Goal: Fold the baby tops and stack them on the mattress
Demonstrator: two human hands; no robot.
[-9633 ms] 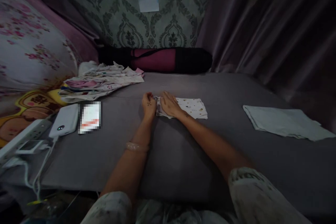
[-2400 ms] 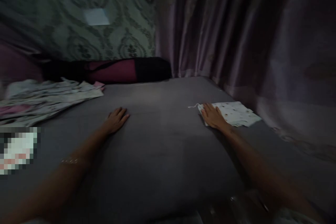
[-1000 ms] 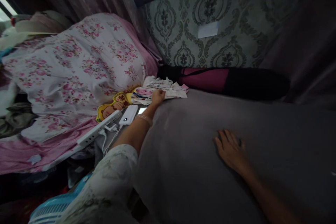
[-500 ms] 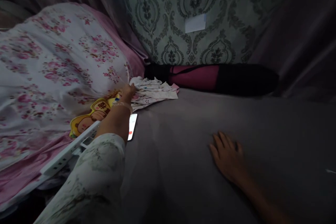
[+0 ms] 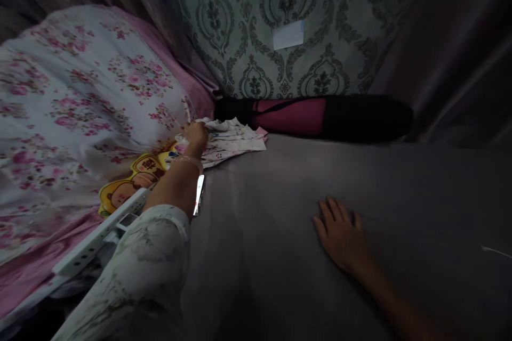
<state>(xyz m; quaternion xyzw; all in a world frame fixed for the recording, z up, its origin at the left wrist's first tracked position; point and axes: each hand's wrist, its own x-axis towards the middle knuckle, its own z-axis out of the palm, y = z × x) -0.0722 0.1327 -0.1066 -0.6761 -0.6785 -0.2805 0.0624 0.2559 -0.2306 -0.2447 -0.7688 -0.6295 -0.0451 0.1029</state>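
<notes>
My left hand reaches out to the crumpled white printed cloth, which lies on the grey sheet beside the floral quilt. Its fingers are bent and closed at the cloth's left end, pinching the fabric; the fingertips show only in part. A bracelet circles that wrist. My right hand lies flat on the grey sheet, fingers spread, holding nothing. Just right of my left forearm is a phone with a lit screen, partly covered by the arm.
A white-and-pink floral quilt is heaped at the left. Along its edge lie a yellow cartoon cushion and a white power strip. A black and dark pink long bag rests against the patterned wall. Curtains hang at both sides.
The view has shifted slightly to the right, so things appear further left. My left hand has turned a little at the cloth, its fingers now pointing more leftward. My right hand stays on the sheet.
</notes>
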